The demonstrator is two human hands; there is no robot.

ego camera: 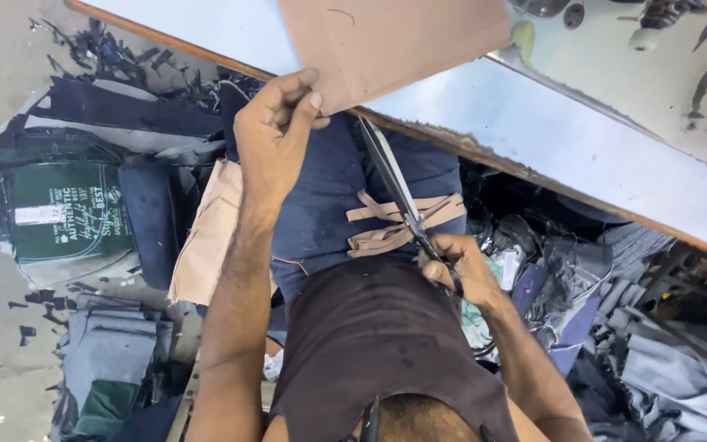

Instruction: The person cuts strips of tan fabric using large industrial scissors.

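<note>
At the near edge of the pale tabletop [550, 135], left hand [276, 135] pinched shut on the corner of a tan fabric piece [386, 41], thumb on top — fabric spread up and away from the hand. Below and to the right, right hand [456, 266] closed through the handles of long scissors [394, 184], blades pointing up toward the left hand's fabric corner. Under the blades, tan cut strips [394, 221] lying across the dark blue lap — beside the right hand.
</note>
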